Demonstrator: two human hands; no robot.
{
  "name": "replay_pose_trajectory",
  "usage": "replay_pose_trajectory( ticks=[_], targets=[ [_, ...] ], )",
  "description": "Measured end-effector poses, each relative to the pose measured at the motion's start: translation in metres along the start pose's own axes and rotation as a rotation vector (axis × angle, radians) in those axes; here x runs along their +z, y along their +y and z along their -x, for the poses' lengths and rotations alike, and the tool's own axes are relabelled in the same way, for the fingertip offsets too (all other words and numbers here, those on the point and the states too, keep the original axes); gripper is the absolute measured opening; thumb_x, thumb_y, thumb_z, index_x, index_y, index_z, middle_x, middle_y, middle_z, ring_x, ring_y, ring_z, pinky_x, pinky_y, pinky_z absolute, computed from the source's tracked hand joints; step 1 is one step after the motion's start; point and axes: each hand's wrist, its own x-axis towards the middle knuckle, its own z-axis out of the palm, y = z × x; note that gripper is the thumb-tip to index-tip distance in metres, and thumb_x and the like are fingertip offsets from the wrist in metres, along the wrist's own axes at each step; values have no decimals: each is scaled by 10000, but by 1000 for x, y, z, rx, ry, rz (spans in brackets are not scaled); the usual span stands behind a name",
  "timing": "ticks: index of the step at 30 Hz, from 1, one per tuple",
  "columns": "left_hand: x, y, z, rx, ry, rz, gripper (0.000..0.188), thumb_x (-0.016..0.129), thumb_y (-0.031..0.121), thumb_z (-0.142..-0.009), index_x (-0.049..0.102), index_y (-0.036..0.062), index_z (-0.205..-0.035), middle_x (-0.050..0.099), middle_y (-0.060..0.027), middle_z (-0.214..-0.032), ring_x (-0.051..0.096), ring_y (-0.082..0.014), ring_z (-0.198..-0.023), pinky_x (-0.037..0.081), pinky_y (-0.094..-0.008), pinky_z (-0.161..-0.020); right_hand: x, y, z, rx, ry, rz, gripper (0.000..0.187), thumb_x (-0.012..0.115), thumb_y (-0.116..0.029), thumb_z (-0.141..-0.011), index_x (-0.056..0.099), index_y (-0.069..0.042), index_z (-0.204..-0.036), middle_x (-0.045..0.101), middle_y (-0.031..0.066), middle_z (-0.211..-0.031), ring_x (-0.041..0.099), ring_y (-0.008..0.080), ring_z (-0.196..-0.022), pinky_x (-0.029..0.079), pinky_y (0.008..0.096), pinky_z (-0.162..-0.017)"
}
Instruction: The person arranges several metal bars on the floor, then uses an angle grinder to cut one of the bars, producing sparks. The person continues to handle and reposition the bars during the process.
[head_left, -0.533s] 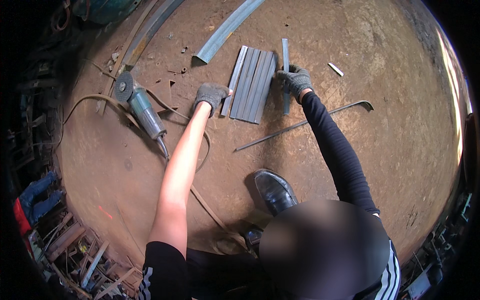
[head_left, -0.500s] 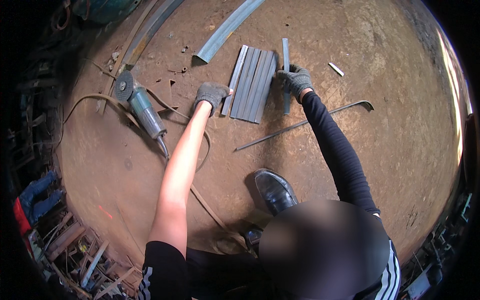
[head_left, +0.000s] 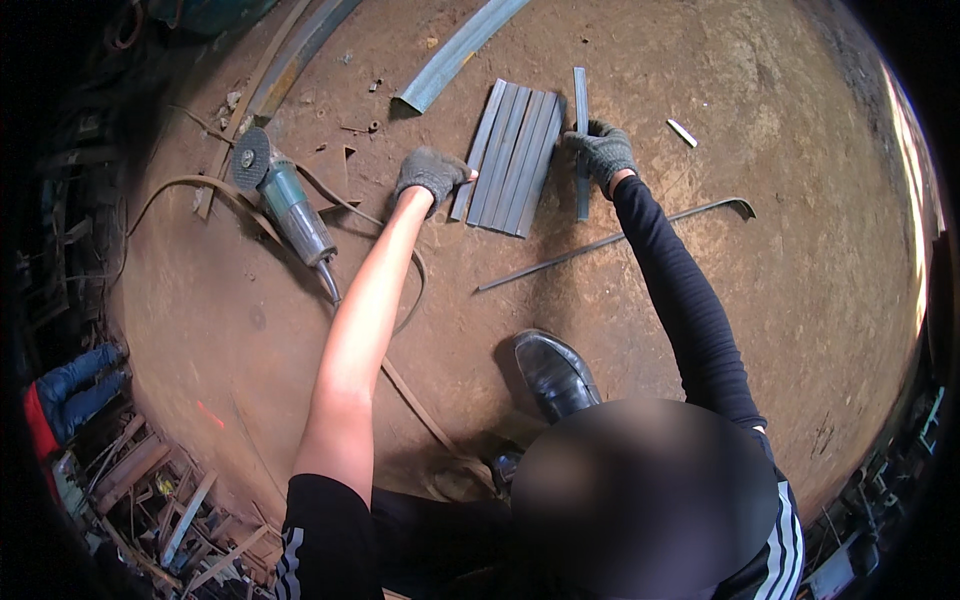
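Several flat grey metal strips lie side by side on the brown dirt floor. My left hand, in a grey knit glove, rests on the left edge of this row, its fingers curled at the nearest strip. My right hand, also gloved, is closed around a single metal strip lying just right of the row.
An angle grinder with its cable lies to the left. A long curved metal channel sits above the strips. A thin bent rod crosses the floor below my right hand. My black shoe is planted nearer me. Scrap metal lines the lower left.
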Motion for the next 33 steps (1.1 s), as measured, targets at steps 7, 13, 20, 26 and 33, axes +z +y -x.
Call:
replay_pose_trajectory(
  ticks=[7,13,20,26,33],
  targets=[
    [-11,16,23,28,70,92,353,882,255,-713,782,29,-966,768,-132,-901,730,-202,-767,554,-316,-778,-1,-5,4,-3,1,32,449,803,-164,-786,680,20,-1177,736,112,-958,690,181,-775,563,330,-696],
    [-5,-2,9,-3,28,219,326,872,164,-727,771,-2,-989,767,-143,-914,727,-170,-772,571,-311,-734,5,-4,2,-15,-7,35,429,802,-167,-787,690,18,-1157,741,102,-918,699,183,-761,564,329,-696],
    [-10,8,20,48,42,132,326,866,144,-724,769,-8,-995,766,-148,-912,725,-166,-774,570,-305,-733,4,4,-3,-2,15,28,433,798,-174,-801,683,17,-1172,742,110,-941,699,186,-768,565,332,-684],
    [-5,2,8,80,13,157,323,856,145,-723,767,-11,-992,766,-151,-919,722,-171,-790,567,-312,-755,0,9,-10,-12,17,-28,426,791,-170,-817,674,35,-1171,738,121,-909,693,189,-725,563,326,-646],
    [-7,-2,7,108,-4,157,331,858,176,-720,775,26,-1003,771,-116,-921,714,-154,-807,554,-302,-775,6,17,16,136,54,-117,306,723,-132,-871,689,50,-1114,734,135,-866,719,209,-689,586,333,-583]
  ],
)
